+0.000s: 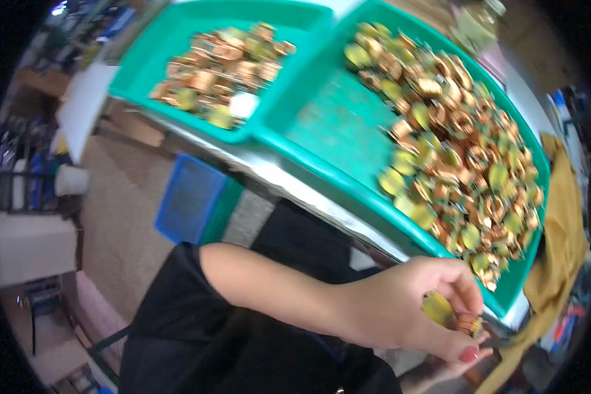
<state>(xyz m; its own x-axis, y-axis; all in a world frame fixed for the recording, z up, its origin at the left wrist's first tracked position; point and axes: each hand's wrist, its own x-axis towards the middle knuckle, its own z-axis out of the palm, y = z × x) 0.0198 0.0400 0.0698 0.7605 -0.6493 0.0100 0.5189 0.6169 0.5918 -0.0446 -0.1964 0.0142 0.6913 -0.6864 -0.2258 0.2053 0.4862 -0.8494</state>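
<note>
My left hand (410,305) is closed on a copper coil (467,324), gripped between its thumb and curled fingers. A yellow disc (438,309) shows inside the same hand, beside the coil; I cannot tell whether the two are joined. Under it, at the lower right, my right hand (450,369) is mostly hidden by the left, its fingertips close to the left thumb. A thin grey tip (500,342) juts out by those fingers, its kind unclear. Beyond the hands, a large green tray (341,125) holds a heap of copper coils (463,121) with yellow discs.
A smaller green tray (138,72) of similar coils adjoins at the upper left. Below the table edge (289,172) stands a blue bin (189,200). Mustard-coloured cloth (561,230) drapes along the right side. A jar (477,25) stands behind the large tray.
</note>
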